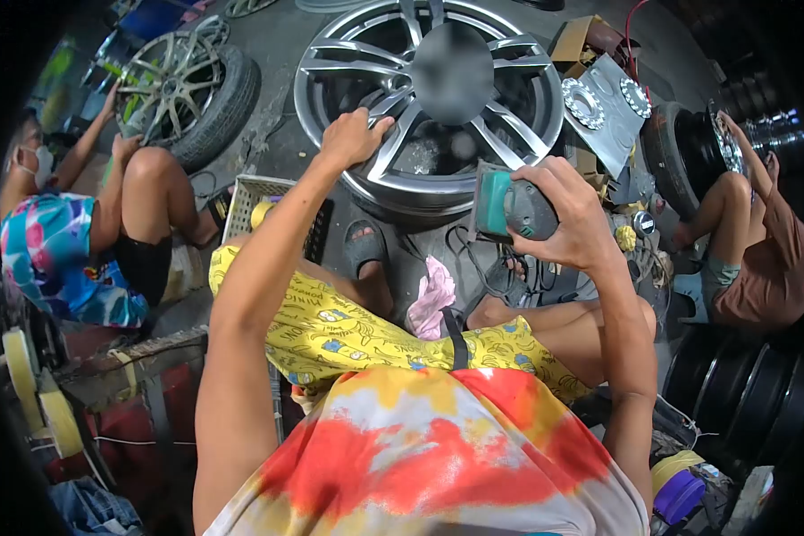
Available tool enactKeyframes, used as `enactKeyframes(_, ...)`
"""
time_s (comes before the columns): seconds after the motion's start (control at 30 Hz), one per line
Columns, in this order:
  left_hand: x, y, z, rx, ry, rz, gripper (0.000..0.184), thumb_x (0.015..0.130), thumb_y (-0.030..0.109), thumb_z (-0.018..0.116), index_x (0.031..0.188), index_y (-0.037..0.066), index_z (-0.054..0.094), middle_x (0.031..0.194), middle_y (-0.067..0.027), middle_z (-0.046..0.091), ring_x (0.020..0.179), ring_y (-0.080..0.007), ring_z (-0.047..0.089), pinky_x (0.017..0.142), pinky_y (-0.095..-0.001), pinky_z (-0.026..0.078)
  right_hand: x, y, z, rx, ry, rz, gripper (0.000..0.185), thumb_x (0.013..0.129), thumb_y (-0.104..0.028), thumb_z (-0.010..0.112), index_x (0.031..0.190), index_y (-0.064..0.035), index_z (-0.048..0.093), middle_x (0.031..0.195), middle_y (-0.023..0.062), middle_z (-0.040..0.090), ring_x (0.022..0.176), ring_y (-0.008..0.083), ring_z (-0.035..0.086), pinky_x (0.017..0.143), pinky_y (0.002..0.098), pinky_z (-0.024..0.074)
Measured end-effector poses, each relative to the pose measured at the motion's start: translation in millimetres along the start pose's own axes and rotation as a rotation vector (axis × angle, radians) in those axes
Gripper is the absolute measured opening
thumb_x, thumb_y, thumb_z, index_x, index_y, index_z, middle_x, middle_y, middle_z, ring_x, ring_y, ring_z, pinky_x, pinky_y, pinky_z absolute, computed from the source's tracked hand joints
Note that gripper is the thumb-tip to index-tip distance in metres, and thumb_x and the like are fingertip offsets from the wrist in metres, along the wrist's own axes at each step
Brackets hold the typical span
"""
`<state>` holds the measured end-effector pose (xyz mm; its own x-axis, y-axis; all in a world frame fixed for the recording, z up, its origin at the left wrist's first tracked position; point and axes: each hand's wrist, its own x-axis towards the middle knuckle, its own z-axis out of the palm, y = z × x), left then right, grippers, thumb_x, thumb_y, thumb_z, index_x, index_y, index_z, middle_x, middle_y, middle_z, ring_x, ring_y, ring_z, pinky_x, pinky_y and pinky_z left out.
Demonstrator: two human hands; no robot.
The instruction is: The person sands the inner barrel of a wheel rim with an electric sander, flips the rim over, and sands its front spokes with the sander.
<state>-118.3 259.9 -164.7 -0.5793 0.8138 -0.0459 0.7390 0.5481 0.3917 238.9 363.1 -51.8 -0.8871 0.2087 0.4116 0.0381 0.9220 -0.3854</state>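
In front of me lies a silver alloy wheel point(348, 67) with paired spokes, its face up. A blurred round patch hides its centre. My left hand point(355, 140) is on the near left of the wheel, its fingers curled over a spoke. My right hand point(567, 210) is wrapped round a green and black electric sander point(493, 204), held just off the wheel's near right edge. The sander is tilted, its flat pad facing left toward the wheel. A dark cord point(460, 239) runs on the floor beneath it.
A person on the left point(71, 232) works at another wheel point(171, 85) with a tire under it. Another person on the right point(764, 259) handles a dark wheel point(701, 147). A plastic basket point(244, 210), a pink cloth point(432, 297) and a metal sheet point(606, 116) lie nearby.
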Motion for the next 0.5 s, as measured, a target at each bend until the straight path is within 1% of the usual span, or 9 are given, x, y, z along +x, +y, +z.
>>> enactKeyframes(0.07, 6.0, -6.3, 1.5, -0.025, -0.03, 0.062, 0.076, 0.1, 0.065, 0.058, 0.114, -0.009, 0.07, 0.109, -0.0332, 0.073, 0.11, -0.049, 0.07, 0.095, -0.0543, 0.053, 4.2, -2.9, 1.2, -0.033, -0.044, 0.006, 0.062, 0.061, -0.016, 0.086, 0.119, -0.0059, 0.066, 0.105, 0.0153, 0.063, 0.098, 0.0369, 0.063, 0.087, 0.0449, 0.0533)
enactKeyframes(0.1, 11.1, -9.5, 0.0, -0.039, -0.03, 0.057, 0.076, 0.1, 0.065, 0.058, 0.114, -0.009, 0.07, 0.109, -0.0332, 0.073, 0.11, -0.049, 0.07, 0.095, -0.0543, 0.053, 6.3, -4.6, 1.7, -0.064, -0.07, 0.018, 0.062, 0.061, -0.017, 0.086, 0.119, -0.0069, 0.066, 0.104, 0.0154, 0.062, 0.098, 0.0374, 0.062, 0.087, 0.0453, 0.0532)
enactKeyframes(0.17, 23.0, -12.8, -9.3, -0.09, -0.283, 0.098, 0.082, 0.1, 0.069, 0.057, 0.115, -0.01, 0.07, 0.11, -0.0325, 0.074, 0.109, -0.046, 0.072, 0.095, -0.0524, 0.054, 13.2, -8.4, 5.3, -0.092, -0.085, 0.006, 0.065, 0.06, -0.018, 0.087, 0.12, -0.0078, 0.065, 0.104, 0.0139, 0.061, 0.1, 0.0365, 0.062, 0.088, 0.0458, 0.0536)
enactKeyframes(0.2, 29.3, -13.6, -15.3, 0.017, -0.335, 0.139, 0.086, 0.099, 0.072, 0.056, 0.118, -0.011, 0.07, 0.109, -0.0322, 0.074, 0.108, -0.0427, 0.073, 0.094, -0.0507, 0.054, 16.9, -11.3, 7.8, -0.114, -0.089, -0.004, 0.067, 0.059, -0.019, 0.087, 0.121, -0.0088, 0.064, 0.104, 0.0123, 0.059, 0.102, 0.0356, 0.061, 0.088, 0.0462, 0.0541)
enactKeyframes(0.23, 36.1, -16.9, -20.9, 0.078, -0.377, 0.187, 0.088, 0.098, 0.074, 0.056, 0.119, -0.011, 0.071, 0.11, -0.0331, 0.074, 0.108, -0.0421, 0.074, 0.094, -0.0496, 0.055, 21.6, -16.3, 11.1, -0.118, -0.1, -0.003, 0.067, 0.059, -0.019, 0.087, 0.121, -0.0088, 0.064, 0.104, 0.0123, 0.059, 0.102, 0.0356, 0.061, 0.088, 0.0462, 0.0541)
enactKeyframes(0.3, 39.2, -16.5, -38.2, 0.017, -0.47, 0.211, 0.089, 0.098, 0.074, 0.055, 0.118, -0.011, 0.071, 0.11, -0.0345, 0.073, 0.107, -0.0446, 0.073, 0.093, -0.0498, 0.054, 34.1, -26.9, 19.5, -0.096, -0.145, 0.013, 0.07, 0.06, -0.021, 0.088, 0.124, -0.0094, 0.063, 0.108, 0.0127, 0.059, 0.103, 0.0356, 0.061, 0.089, 0.046, 0.0546)
enactKeyframes(0.33, 40.9, -22.1, -33.6, 0.007, -0.474, 0.211, 0.089, 0.098, 0.074, 0.055, 0.118, -0.011, 0.071, 0.11, -0.0345, 0.073, 0.107, -0.0446, 0.073, 0.093, -0.0498, 0.054, 38.9, -28.8, 23.9, -0.099, -0.17, 0.007, 0.072, 0.06, -0.024, 0.089, 0.126, -0.01, 0.062, 0.11, 0.0128, 0.059, 0.105, 0.0357, 0.061, 0.09, 0.0458, 0.0547)
enactKeyframes(0.43, 39.7, -32.2, -20.2, -0.101, -0.426, 0.278, 0.09, 0.097, 0.075, 0.054, 0.116, -0.011, 0.072, 0.111, -0.0352, 0.072, 0.108, -0.0466, 0.072, 0.093, -0.0506, 0.054, 50.1, -35.1, 23.9, -0.106, -0.2, 0.007, 0.074, 0.061, -0.025, 0.089, 0.127, -0.0096, 0.061, 0.112, 0.0127, 0.059, 0.106, 0.036, 0.061, 0.091, 0.0458, 0.0548)
enactKeyframes(0.5, 37.8, -30.5, -14.1, -0.048, -0.338, 0.29, 0.091, 0.097, 0.076, 0.054, 0.115, -0.012, 0.072, 0.111, -0.0351, 0.073, 0.107, -0.0463, 0.072, 0.093, -0.0506, 0.054, 49.1, -30.8, 17.1, -0.111, -0.196, 0.007, 0.071, 0.061, -0.023, 0.088, 0.126, -0.0098, 0.062, 0.109, 0.0137, 0.059, 0.104, 0.0371, 0.061, 0.089, 0.0461, 0.0545)
